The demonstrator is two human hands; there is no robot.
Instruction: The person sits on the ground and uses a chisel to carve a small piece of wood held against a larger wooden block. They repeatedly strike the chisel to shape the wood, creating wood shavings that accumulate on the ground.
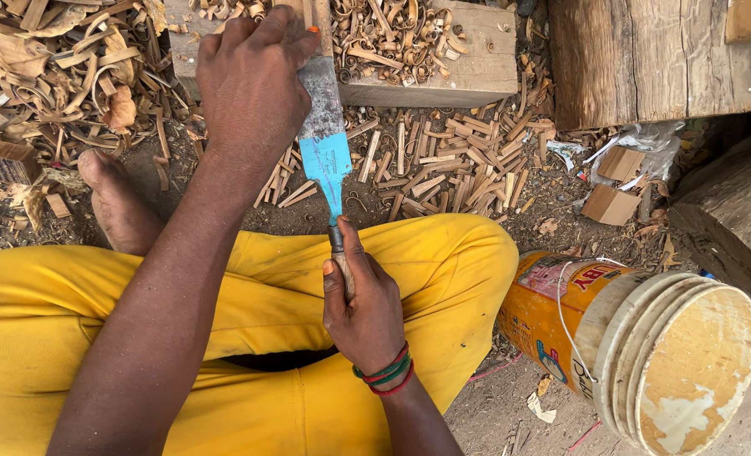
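He's mid-cut: the right hand (365,311) grips the chisel's (325,143) wooden handle, the left hand (253,80) clamps over the blade against the wood block (468,63) on the ground, seemingly near its front edge. The next push needs steady downward pressure.

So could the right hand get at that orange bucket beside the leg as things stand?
Probably yes: the orange bucket lies just beside the right knee with nothing between, but the right hand is gripping the chisel handle and would have to let go first.
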